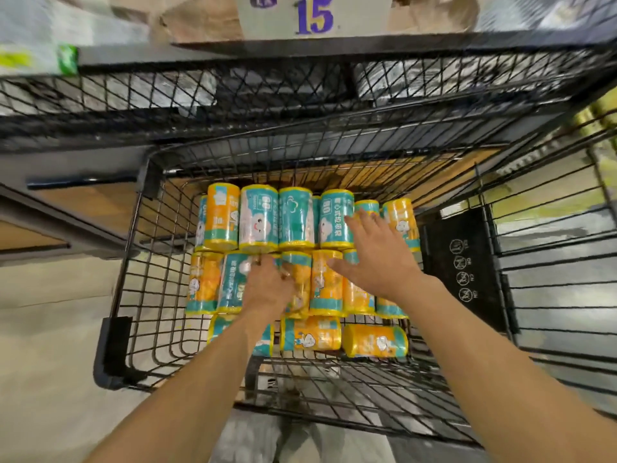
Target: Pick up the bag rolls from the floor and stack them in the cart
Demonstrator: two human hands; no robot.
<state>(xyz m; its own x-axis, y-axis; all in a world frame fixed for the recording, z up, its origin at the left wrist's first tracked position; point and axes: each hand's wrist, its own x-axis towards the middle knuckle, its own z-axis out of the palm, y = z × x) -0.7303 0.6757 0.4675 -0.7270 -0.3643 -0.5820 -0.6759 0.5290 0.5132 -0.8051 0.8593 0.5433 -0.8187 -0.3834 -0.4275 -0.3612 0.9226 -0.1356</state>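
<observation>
Several bag rolls in orange and teal wrappers lie stacked in the black wire cart (133, 262). A far row (260, 218) runs lengthwise away from me. A middle row (203, 282) lies in front of it. Two orange rolls (375, 340) lie sideways nearest me. My left hand (267, 285) reaches into the middle row, its fingers curled around a roll (298, 279) there. My right hand (374, 259) hovers flat, fingers spread, over the right side of the far and middle rows; contact with the rolls is unclear.
The cart's near end is bare wire mesh (334, 389). A black wire shelf (233, 91) stands just beyond the cart, with a cardboard sign reading 15 (314, 15) above it. More wire racks (551, 262) stand on the right. Pale floor (50, 329) lies to the left.
</observation>
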